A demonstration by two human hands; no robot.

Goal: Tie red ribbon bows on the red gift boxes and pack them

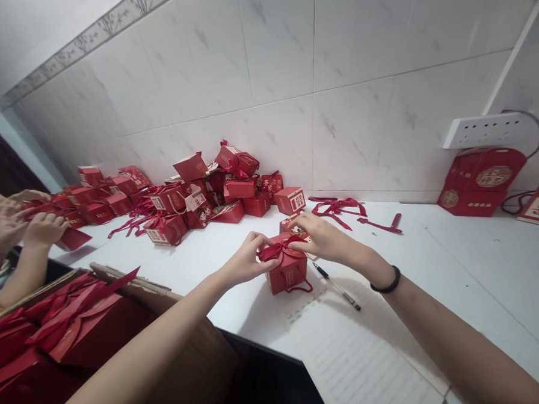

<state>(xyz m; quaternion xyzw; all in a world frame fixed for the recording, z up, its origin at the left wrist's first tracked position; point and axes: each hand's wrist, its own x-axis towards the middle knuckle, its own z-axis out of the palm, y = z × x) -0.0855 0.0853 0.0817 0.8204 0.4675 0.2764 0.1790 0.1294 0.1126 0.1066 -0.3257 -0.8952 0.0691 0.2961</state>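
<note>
A small red gift box (286,274) stands upright on the white table, with a cord handle hanging down its front. A dark red ribbon (278,248) is tied in a bow across its top. From the left, my left hand (249,258) pinches one loop of the bow between thumb and fingers. My right hand (319,238), a black band on its wrist, has its fingers closed on the bow's other side. Just behind, partly covered by my right hand, is another small box. A pen (337,287) lies on a handwritten paper sheet (353,342) to the right.
Several red boxes (241,188) are heaped along the tiled wall, with loose ribbons (337,207) beside them. At lower left, a cardboard carton (133,287) holds ribboned boxes. Another person's hands (45,229) work at far left. A power strip (482,130) is above red bags (480,182).
</note>
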